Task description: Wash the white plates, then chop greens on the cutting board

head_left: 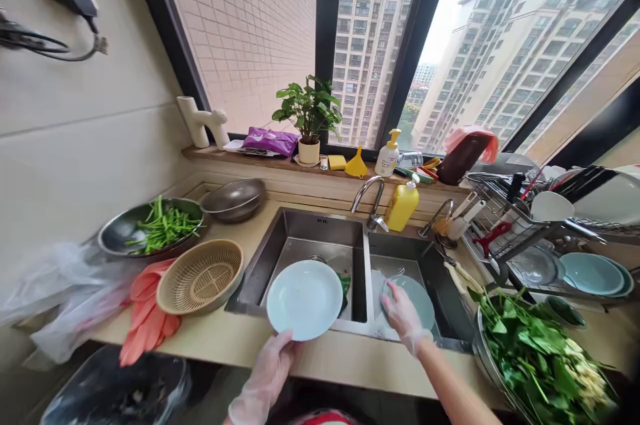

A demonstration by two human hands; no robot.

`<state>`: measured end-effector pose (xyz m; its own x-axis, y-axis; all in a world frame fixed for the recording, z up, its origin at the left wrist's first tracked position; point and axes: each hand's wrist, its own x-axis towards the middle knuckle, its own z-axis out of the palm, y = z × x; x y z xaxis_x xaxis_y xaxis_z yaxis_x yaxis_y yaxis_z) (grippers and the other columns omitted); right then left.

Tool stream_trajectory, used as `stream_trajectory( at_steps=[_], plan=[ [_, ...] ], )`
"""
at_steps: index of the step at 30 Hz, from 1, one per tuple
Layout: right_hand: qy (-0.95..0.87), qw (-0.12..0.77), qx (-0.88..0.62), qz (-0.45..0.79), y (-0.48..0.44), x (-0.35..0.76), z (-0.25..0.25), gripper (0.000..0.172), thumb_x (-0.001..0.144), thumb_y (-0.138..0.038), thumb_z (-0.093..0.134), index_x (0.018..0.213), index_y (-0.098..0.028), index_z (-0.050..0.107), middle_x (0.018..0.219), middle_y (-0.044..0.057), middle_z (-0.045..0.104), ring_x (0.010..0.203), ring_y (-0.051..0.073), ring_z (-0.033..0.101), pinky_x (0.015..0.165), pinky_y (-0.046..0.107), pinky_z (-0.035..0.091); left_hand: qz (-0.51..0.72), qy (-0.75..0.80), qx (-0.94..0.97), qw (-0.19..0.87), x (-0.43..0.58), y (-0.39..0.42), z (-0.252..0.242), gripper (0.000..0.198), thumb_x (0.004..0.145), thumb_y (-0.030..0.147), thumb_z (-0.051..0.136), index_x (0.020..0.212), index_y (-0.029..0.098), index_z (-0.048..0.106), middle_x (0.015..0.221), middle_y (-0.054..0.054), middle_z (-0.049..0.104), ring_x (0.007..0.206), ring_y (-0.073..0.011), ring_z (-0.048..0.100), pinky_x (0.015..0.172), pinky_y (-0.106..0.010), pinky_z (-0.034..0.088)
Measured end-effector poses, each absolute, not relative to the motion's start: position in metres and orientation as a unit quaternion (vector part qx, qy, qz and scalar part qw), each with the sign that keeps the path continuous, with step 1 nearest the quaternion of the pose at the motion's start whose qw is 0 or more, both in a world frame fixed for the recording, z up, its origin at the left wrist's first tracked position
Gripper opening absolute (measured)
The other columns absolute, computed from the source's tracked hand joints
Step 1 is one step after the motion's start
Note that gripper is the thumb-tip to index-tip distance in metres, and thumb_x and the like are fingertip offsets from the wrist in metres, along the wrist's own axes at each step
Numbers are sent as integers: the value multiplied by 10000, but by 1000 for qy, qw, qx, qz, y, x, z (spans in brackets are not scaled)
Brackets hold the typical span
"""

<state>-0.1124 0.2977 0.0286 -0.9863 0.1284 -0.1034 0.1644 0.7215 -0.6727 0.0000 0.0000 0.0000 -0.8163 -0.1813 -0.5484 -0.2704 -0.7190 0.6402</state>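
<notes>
My left hand (pixel 267 371), in a thin clear glove, grips the near rim of a pale blue plate (pixel 304 298) and holds it tilted over the front edge of the left sink basin (pixel 295 245). My right hand (pixel 403 315), also gloved, reaches into the right sink basin (pixel 440 278). Its fingers rest closed on the edge of a second pale plate (pixel 419 298) lying there. A tap (pixel 369 198) stands behind the divider between the basins.
Left of the sink are a beige woven basket (pixel 203 276), pink rubber gloves (pixel 147 315), a metal bowl of green beans (pixel 155 228) and an empty metal bowl (pixel 234 199). At right sit a bowl of leafy greens (pixel 537 358) and a dish rack (pixel 540 231). A yellow soap bottle (pixel 403 205) stands by the tap.
</notes>
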Motion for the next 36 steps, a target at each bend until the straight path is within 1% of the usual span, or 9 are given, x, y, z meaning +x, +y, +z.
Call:
stream_trajectory(
  at_steps=[2,4,8,13,17,22,27,32,36],
  plan=[
    [948,21,88,-306,299,-172,40,533,901,-243,496,1414,-106,543,1462,201,532,1385,286,482,1141,424,368,880,376,-285,49,-50,3,0,248,696,174,735,931,220,669,846,-42,782,1027,-268,725,1001,-391,545],
    [964,26,88,-248,300,-228,50,566,927,-215,496,1487,-138,465,1488,208,488,1371,299,481,1102,432,389,882,371,-285,64,-93,12,-4,291,700,146,705,978,224,670,851,-28,786,983,-246,736,988,-386,551],
    [986,58,54,-144,300,-317,60,613,944,-181,500,1545,-196,380,1407,188,535,1250,264,562,986,355,431,887,356,-286,70,-159,38,-17,361,696,86,652,1028,224,679,857,-28,795,993,-254,739,985,-393,550],
    [988,148,22,-46,300,-374,46,687,943,-121,435,1601,-154,239,1197,205,654,1046,270,672,860,364,460,893,345,-277,77,-207,61,-33,407,653,87,667,1038,214,690,935,-60,809,1122,-305,699,1018,-415,529],
    [984,181,9,-5,304,-384,37,716,948,-87,348,1625,-155,123,1227,241,638,1039,283,683,862,391,465,887,354,-273,111,-226,60,-48,423,635,93,680,1041,212,696,1037,-78,806,1184,-328,670,1039,-441,519],
    [979,204,-2,20,305,-389,45,756,924,-80,408,1624,-187,140,1237,239,640,1037,283,686,863,380,478,876,376,-265,147,-238,53,-60,462,643,81,671,1082,219,703,1091,-81,795,1259,-342,626,1078,-465,493],
    [977,211,-5,30,303,-391,52,733,938,-84,406,1620,-190,159,1258,242,634,1039,286,687,855,382,483,877,386,-241,154,-245,48,-64,531,630,71,688,1136,231,696,1162,-76,779,1289,-342,606,1110,-477,465],
    [977,210,-8,30,301,-396,55,747,919,-40,415,1615,-210,205,1200,208,665,1017,284,694,827,365,480,881,386,-213,170,-250,47,-63,549,620,105,732,1157,211,692,1173,-94,773,1291,-351,603,1112,-501,456],
    [982,185,-3,32,300,-392,65,683,952,-119,463,1599,-205,264,1192,216,667,1020,311,681,843,411,492,877,391,-209,184,-248,45,-60,507,644,137,748,1144,202,700,1177,-106,770,1269,-349,619,1100,-493,467]
  ],
)
